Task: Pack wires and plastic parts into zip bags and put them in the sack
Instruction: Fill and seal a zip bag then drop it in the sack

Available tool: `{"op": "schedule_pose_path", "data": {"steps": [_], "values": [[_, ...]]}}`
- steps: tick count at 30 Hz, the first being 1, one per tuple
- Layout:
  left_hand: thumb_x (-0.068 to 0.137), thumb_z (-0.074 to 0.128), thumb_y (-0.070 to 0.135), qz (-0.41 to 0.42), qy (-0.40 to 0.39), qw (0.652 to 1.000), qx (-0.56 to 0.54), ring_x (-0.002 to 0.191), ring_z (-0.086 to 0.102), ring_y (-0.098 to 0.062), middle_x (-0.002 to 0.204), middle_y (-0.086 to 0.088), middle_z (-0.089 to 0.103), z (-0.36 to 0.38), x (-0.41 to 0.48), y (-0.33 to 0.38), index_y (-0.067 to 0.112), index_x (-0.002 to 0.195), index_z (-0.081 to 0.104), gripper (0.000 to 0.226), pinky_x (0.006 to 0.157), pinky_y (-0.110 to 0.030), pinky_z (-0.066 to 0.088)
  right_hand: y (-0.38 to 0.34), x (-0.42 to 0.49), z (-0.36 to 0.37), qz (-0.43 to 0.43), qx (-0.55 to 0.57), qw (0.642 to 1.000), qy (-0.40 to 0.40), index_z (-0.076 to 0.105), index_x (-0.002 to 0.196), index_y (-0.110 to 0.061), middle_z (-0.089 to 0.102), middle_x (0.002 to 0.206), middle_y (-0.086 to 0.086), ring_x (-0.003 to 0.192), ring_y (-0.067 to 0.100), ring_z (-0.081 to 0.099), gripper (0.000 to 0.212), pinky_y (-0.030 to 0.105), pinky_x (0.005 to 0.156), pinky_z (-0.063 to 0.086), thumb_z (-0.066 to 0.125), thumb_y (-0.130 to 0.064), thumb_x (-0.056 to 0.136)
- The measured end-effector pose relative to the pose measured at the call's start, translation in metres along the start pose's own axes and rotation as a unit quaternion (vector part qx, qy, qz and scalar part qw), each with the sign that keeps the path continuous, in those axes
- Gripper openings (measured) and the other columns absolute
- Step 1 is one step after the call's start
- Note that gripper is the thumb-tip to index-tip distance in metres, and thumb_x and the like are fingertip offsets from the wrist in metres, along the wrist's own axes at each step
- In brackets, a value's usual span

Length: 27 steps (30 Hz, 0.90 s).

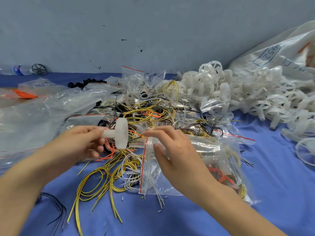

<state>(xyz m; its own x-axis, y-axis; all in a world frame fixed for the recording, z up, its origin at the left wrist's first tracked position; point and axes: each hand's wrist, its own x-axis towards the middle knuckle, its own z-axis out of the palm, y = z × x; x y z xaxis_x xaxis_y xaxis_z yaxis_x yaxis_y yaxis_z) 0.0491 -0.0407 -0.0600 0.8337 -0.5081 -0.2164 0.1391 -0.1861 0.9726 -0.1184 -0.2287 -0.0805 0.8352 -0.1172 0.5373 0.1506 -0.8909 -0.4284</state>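
We hold the white plastic wheel part [121, 133] by its stem in our left hand [80, 143], grip closed on it, beside the clear zip bag with a red strip [213, 150]. Our right hand [179, 150] pinches the bag's mouth so the part can go in. Both arms reach forward over the blue cloth [272, 167].

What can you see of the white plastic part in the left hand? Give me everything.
The white plastic part is translucent, milky plastic, T-shaped from this view: a wheel-like disc seen edge-on, upright, with a short stub shaft pointing left. The left hand pinches the stub, holding it above the wire pile. Nothing else visibly touches it. It sits just left of the red-striped mouth of the zip bag that the right hand holds. Edges slightly blurred.
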Motion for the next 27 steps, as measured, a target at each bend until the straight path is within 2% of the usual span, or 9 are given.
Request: {"op": "schedule_pose_path", "data": {"steps": [2, 4, 7, 11, 16, 19, 21, 24, 27], "values": [[0.096, 0.051, 0.015, -0.07, -0.05, 0.996, -0.021, 0.048, 0.055, -0.011, 0.063, -0.004, 0.055, -0.004, -0.003, -0.003, 0.004, 0.095, 0.066, 0.019, 0.038, -0.019, 0.046, 0.003, 0.002, 0.001, -0.003, -0.06, 0.998, -0.01, 0.056, 0.132, -0.024, 0.056, 0.126, -0.004, 0.112, 0.02, 0.052, 0.038, 0.04, 0.094, 0.043, 0.052, -0.01, 0.097], [0.093, 0.054, 0.015, -0.111, -0.104, 0.988, -0.026, 0.05, 0.055, -0.011, 0.065, -0.006, 0.054, 0.002, -0.007, -0.008, 0.001, 0.095, 0.064, 0.017, 0.039, -0.019, 0.047, 0.007, 0.006, -0.001, 0.015, -0.071, 0.997, -0.005, 0.054, 0.134, -0.022, 0.056, 0.127, -0.002, 0.111, 0.023, 0.052, 0.039, 0.042, 0.094, 0.044, 0.052, -0.01, 0.097], [0.1, 0.047, 0.01, -0.124, -0.131, 0.983, -0.037, 0.051, 0.055, -0.012, 0.067, -0.008, 0.054, 0.016, -0.01, -0.013, 0.0, 0.095, 0.066, 0.022, 0.039, -0.02, 0.047, 0.014, 0.01, -0.006, 0.03, -0.065, 0.997, -0.021, 0.049, 0.138, -0.027, 0.052, 0.132, -0.004, 0.115, 0.022, 0.05, 0.043, 0.042, 0.097, 0.041, 0.049, -0.011, 0.097], [0.099, 0.046, 0.01, -0.126, -0.182, 0.974, -0.051, 0.053, 0.054, -0.01, 0.066, -0.006, 0.055, 0.03, -0.012, -0.012, 0.007, 0.071, 0.073, 0.039, 0.041, -0.018, 0.047, 0.014, 0.01, -0.007, -0.011, -0.07, 0.995, -0.065, 0.054, 0.134, -0.03, 0.051, 0.133, -0.004, 0.115, 0.022, 0.05, 0.049, 0.041, 0.097, 0.042, 0.051, -0.004, 0.093], [0.101, 0.042, 0.008, -0.157, -0.219, 0.958, -0.101, 0.053, 0.051, -0.01, 0.067, -0.006, 0.054, 0.04, -0.013, -0.013, 0.001, 0.085, 0.065, 0.029, 0.039, -0.017, 0.044, 0.02, 0.018, -0.016, -0.022, -0.07, 0.996, -0.058, 0.058, 0.128, -0.032, 0.052, 0.132, -0.007, 0.116, 0.02, 0.049, 0.042, 0.041, 0.098, 0.041, 0.05, -0.006, 0.096], [0.101, 0.04, 0.008, -0.163, -0.251, 0.947, -0.118, 0.052, 0.049, -0.009, 0.068, -0.005, 0.052, 0.043, -0.013, -0.014, -0.004, 0.102, 0.056, 0.02, 0.037, -0.016, 0.042, 0.023, 0.02, -0.018, -0.008, -0.07, 0.995, -0.073, 0.055, 0.131, -0.03, 0.052, 0.134, -0.009, 0.118, 0.019, 0.047, 0.039, 0.042, 0.101, 0.039, 0.05, -0.01, 0.097], [0.097, 0.045, 0.007, -0.161, -0.279, 0.939, -0.123, 0.05, 0.05, -0.008, 0.067, -0.006, 0.052, 0.045, -0.013, -0.013, -0.01, 0.112, 0.059, 0.026, 0.037, -0.016, 0.042, 0.024, 0.02, -0.017, 0.001, -0.088, 0.991, -0.101, 0.054, 0.133, -0.028, 0.049, 0.138, -0.006, 0.123, 0.022, 0.043, 0.04, 0.042, 0.103, 0.035, 0.049, -0.011, 0.097], [0.09, 0.054, 0.01, -0.141, -0.314, 0.934, -0.099, 0.048, 0.05, -0.007, 0.063, -0.005, 0.054, 0.046, -0.017, -0.01, 0.004, 0.09, 0.075, 0.022, 0.039, -0.015, 0.043, 0.027, 0.019, -0.018, -0.009, -0.118, 0.985, -0.127, 0.054, 0.132, -0.027, 0.045, 0.143, -0.006, 0.128, 0.022, 0.038, 0.039, 0.038, 0.105, 0.032, 0.054, -0.013, 0.095], [0.087, 0.058, 0.015, -0.131, -0.304, 0.939, -0.089, 0.049, 0.051, -0.009, 0.066, -0.007, 0.054, 0.044, -0.019, -0.008, 0.008, 0.08, 0.075, 0.02, 0.04, -0.016, 0.044, 0.027, 0.018, -0.019, -0.033, -0.111, 0.987, -0.115, 0.06, 0.12, -0.027, 0.048, 0.14, -0.006, 0.125, 0.022, 0.04, 0.03, 0.038, 0.101, 0.035, 0.06, -0.015, 0.093]]}}
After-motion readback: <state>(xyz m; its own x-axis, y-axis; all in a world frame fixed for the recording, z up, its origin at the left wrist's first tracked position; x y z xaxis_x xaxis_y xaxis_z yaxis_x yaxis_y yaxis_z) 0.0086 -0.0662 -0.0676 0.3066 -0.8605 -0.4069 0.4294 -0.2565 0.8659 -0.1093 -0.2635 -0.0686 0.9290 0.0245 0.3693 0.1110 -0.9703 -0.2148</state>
